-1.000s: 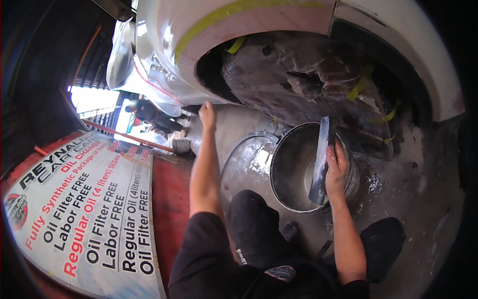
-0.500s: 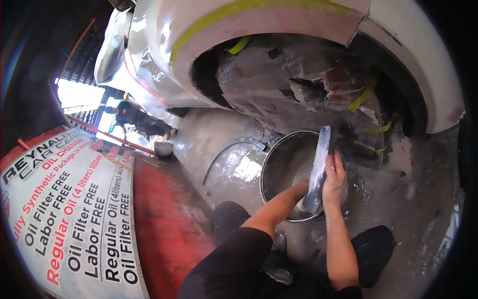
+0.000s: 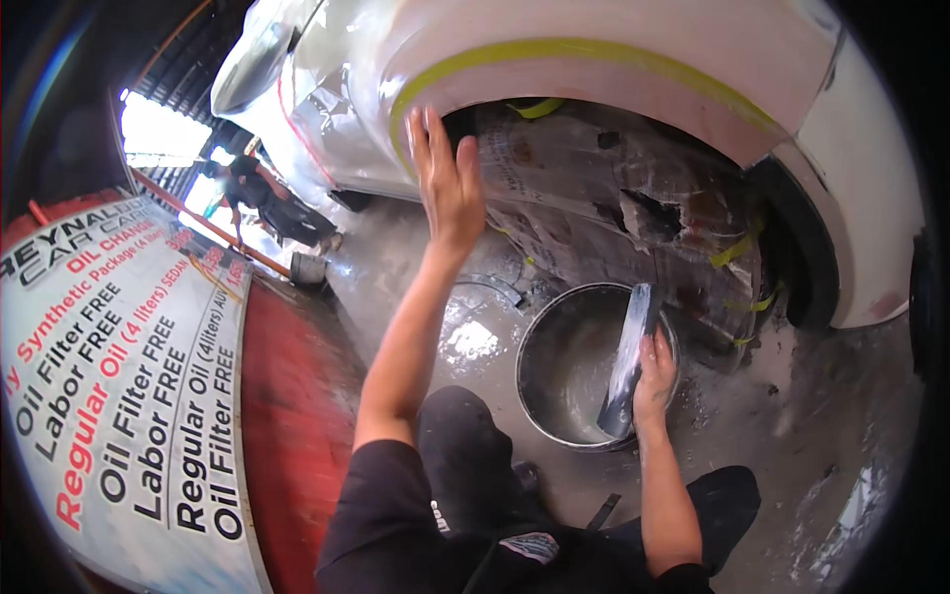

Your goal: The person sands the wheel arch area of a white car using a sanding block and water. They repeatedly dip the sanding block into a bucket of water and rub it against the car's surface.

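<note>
My left hand (image 3: 447,193) is raised with its fingers stretched out and holds nothing. It is at the left end of the car's wheel arch, in front of the pale fender panel (image 3: 416,59); whether it touches the panel I cannot tell. A long, narrow sanding block (image 3: 627,361), dark with whitish smears on its face, is gripped along its right side by my right hand (image 3: 653,381). The block slants over the right part of a round dark bucket (image 3: 559,371), whose inside looks greyish. Part of my right hand's grip is hidden behind the block.
Yellow-green tape (image 3: 594,49) follows the arch, and torn, dusty sheeting (image 3: 564,188) covers the wheel opening. A curved hose (image 3: 490,282) lies on the wet floor. At left stands a red-edged sign board (image 3: 129,396). Farther back, a person (image 3: 272,203) bends near a small pail (image 3: 308,268).
My left hand has come up out of the bucket area to the fender, fingers extended. The right hand still holds the sanding block over the bucket. The view has shifted slightly.
</note>
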{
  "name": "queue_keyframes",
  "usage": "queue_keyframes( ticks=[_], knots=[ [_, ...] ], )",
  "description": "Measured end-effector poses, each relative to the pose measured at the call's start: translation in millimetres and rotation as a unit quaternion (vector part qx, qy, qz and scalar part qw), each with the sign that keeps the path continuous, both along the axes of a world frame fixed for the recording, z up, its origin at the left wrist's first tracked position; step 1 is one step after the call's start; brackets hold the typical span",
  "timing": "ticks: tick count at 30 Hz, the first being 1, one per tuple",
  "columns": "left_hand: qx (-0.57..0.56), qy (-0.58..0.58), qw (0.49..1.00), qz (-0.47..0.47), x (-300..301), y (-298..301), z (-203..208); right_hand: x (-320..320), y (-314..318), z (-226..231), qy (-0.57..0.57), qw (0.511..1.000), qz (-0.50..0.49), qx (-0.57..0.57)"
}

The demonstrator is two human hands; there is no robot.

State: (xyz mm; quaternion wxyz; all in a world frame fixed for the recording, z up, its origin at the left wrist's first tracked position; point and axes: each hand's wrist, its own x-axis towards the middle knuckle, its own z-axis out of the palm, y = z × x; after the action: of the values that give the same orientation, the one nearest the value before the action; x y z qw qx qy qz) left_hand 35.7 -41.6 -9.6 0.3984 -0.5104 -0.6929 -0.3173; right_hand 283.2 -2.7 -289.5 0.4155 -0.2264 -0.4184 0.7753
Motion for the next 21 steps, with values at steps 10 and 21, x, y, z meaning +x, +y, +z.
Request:
queue_keyframes(
  ticks=[10,21],
  knots=[
    [0.063,-0.025,0.995,-0.071,-81.1,49.4,39.3,-2.8,6.4,-11.8,0.011,1.0,0.001,0.004],
    [-0.122,-0.336,0.917,0.174,-269.4,-86.6,-142.9,-6.0,2.2,-12.1,-0.094,0.995,0.0,0.033]
  ],
)
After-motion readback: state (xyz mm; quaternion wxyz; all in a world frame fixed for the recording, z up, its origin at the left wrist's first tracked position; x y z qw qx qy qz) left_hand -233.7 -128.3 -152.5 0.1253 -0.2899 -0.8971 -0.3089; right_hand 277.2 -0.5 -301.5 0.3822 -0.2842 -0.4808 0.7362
